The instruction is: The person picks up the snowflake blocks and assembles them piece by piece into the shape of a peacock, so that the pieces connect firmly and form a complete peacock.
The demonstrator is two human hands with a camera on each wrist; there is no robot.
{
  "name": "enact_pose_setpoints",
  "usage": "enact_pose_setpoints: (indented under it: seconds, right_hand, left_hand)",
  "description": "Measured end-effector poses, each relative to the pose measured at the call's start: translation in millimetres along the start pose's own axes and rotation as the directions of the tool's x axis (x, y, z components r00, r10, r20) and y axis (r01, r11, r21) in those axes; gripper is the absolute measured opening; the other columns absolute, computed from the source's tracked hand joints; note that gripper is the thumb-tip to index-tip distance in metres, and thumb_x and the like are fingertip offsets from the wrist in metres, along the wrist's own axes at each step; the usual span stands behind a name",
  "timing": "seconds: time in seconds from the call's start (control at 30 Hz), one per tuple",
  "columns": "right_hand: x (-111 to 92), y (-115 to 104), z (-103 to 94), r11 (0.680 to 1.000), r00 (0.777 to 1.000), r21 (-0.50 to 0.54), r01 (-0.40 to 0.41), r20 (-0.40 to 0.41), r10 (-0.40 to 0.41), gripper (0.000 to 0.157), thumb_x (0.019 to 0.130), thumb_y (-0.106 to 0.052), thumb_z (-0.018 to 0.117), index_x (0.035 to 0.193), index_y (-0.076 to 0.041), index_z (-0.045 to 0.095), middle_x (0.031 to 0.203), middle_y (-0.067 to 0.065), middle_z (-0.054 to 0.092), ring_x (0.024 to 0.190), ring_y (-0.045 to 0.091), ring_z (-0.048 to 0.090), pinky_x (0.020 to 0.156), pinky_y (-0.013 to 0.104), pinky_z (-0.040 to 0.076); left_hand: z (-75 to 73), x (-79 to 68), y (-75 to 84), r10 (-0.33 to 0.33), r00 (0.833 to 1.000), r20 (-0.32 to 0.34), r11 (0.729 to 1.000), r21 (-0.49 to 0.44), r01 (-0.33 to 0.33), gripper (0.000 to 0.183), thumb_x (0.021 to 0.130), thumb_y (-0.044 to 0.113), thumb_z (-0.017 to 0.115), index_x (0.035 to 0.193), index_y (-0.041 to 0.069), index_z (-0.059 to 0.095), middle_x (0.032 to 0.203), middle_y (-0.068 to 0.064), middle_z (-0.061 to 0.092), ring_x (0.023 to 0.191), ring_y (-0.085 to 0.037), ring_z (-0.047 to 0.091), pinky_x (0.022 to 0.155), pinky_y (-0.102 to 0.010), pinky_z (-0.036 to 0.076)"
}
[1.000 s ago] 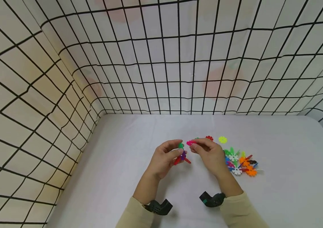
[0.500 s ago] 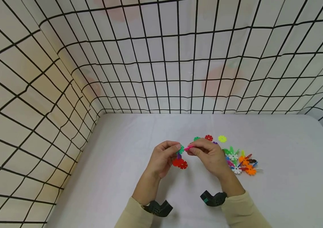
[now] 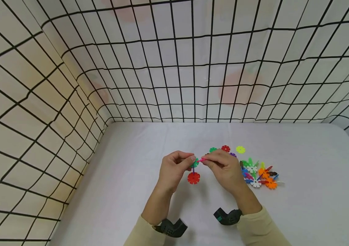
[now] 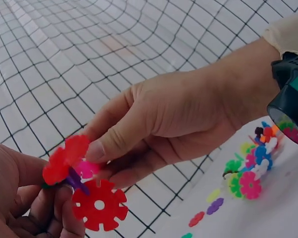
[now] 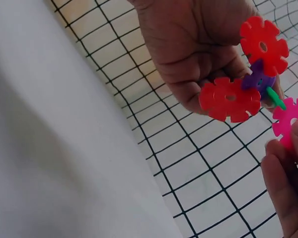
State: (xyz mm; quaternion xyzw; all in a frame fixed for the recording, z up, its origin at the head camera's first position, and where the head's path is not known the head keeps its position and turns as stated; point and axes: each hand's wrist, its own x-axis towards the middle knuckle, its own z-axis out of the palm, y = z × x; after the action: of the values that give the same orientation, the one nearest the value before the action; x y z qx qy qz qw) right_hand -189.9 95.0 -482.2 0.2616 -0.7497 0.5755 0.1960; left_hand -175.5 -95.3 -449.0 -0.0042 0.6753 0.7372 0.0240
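My left hand (image 3: pixel 174 171) pinches a small cluster of notched plastic snowflake discs by its green disc (image 3: pixel 195 163). A purple disc (image 5: pixel 259 81) sits in the middle of that cluster, with one red disc (image 5: pixel 230 99) and a second red disc (image 5: pixel 264 45) slotted onto it. Between thumb and fingertips my right hand (image 3: pixel 227 169) holds a pink disc (image 5: pixel 291 119). In the right wrist view the pink disc's notched edge meets the green disc. Part of the cluster is hidden by the left fingers in the head view.
Right of the hands lies a pile of joined discs (image 3: pixel 256 183) in many colours. Loose discs lie behind the right hand, among them a red one (image 3: pixel 225 148) and a yellow one (image 3: pixel 240 149). A black wire grid (image 3: pixel 193 68) borders the white table (image 3: pixel 116 191).
The pink disc has moved left and down to the green disc. The cluster has turned in my left hand, so a red disc now hangs below, face to the head camera.
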Motion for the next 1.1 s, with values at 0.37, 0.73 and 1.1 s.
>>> enact_pose_setpoints:
  seconds: [0.37,0.73,1.1]
  right_hand:
    - [3,-2,0.0,0.978,0.979,-0.077,0.195,-0.049,-0.199,0.014,0.089,-0.013,0.077,0.096,-0.002,0.081,0.089,0.009,0.073,0.081,0.015,0.069,0.077,0.009,0.055]
    - [6,-5,-11.2,0.96,0.988,-0.236,0.154,0.047,-0.147,0.023,0.078,0.004,0.084,0.099,-0.004,0.081,0.093,0.005,0.075,0.084,0.017,0.07,0.078,0.015,0.058]
    - [-2,3,-121.3,0.511,0.668,-0.678,-0.528,0.039,0.743,0.027,0.097,-0.032,0.068,0.108,-0.008,0.072,0.093,0.009,0.068,0.09,0.028,0.058,0.072,0.039,0.053]
  left_hand:
    - [7.3,-4.8,5.9,0.117,0.988,-0.096,0.989,0.104,-0.107,0.019,0.091,0.018,0.077,0.101,0.001,0.079,0.085,-0.012,0.075,0.073,-0.011,0.065,0.064,-0.021,0.054]
    - [8.3,-1.5,-0.9,0.044,0.999,0.014,0.981,0.186,-0.046,0.02,0.095,0.024,0.074,0.106,0.008,0.079,0.095,-0.012,0.075,0.084,-0.014,0.066,0.078,-0.032,0.058]
    - [0.7,5.1,-8.3,-0.005,1.0,0.014,0.986,0.166,0.002,0.017,0.096,0.022,0.071,0.106,0.01,0.078,0.092,-0.002,0.072,0.087,-0.014,0.063,0.084,-0.04,0.055]
